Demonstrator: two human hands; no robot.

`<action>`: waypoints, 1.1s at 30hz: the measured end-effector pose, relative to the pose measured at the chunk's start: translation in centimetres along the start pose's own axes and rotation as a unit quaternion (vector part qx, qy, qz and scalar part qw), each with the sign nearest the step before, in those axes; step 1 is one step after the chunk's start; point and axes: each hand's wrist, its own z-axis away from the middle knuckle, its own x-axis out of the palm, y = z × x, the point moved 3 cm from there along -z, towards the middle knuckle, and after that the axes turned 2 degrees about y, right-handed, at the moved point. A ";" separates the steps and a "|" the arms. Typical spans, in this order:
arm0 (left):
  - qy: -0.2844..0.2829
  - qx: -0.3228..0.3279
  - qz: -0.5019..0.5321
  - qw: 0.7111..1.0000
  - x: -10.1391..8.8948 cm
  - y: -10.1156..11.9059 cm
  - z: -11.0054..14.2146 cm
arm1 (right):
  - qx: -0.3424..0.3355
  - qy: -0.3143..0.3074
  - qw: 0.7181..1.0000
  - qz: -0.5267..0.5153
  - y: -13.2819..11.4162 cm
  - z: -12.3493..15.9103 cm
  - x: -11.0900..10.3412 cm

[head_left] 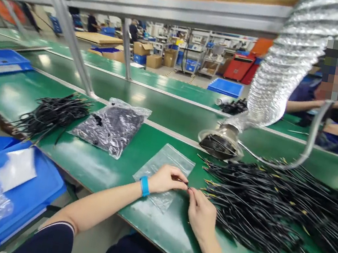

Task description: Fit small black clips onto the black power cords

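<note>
My left hand (168, 180), with a blue band at the wrist, is closed in a pinch above a clear zip bag (154, 163) lying flat on the green bench. Its fingertips meet those of my right hand (203, 213), also pinched. Between them shows a small thin black piece (188, 187); the fingers hide most of it, so its exact kind cannot be made out. Just right of my right hand spreads a large heap of black cables (259, 205) with bare, coppery ends. Further left lies a clear bag of small black parts (114, 126).
A bundle of black cables (55, 113) lies at the left. Blue bins (47, 186) stand beside the bench. A silver duct (283, 72) hangs down to a round fan-like hood (221, 145) ahead of my hands. Co-workers sit across and at far left.
</note>
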 end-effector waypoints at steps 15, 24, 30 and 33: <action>-0.030 0.044 -0.065 0.996 0.7 0.1 0.5 | 0.104 -0.096 0.977 -0.160 0.0 -0.4 -0.7; -0.037 0.067 -0.051 0.996 0.8 1.0 0.8 | 0.098 -0.049 0.981 -0.158 -0.5 0.5 -1.6; -0.058 0.090 -0.088 0.990 1.0 1.5 1.2 | 0.089 -0.050 0.989 -0.110 -0.9 0.8 -1.8; -0.046 0.088 -0.086 0.991 0.9 1.6 1.3 | 0.077 -0.048 0.992 -0.082 -1.7 0.5 -2.5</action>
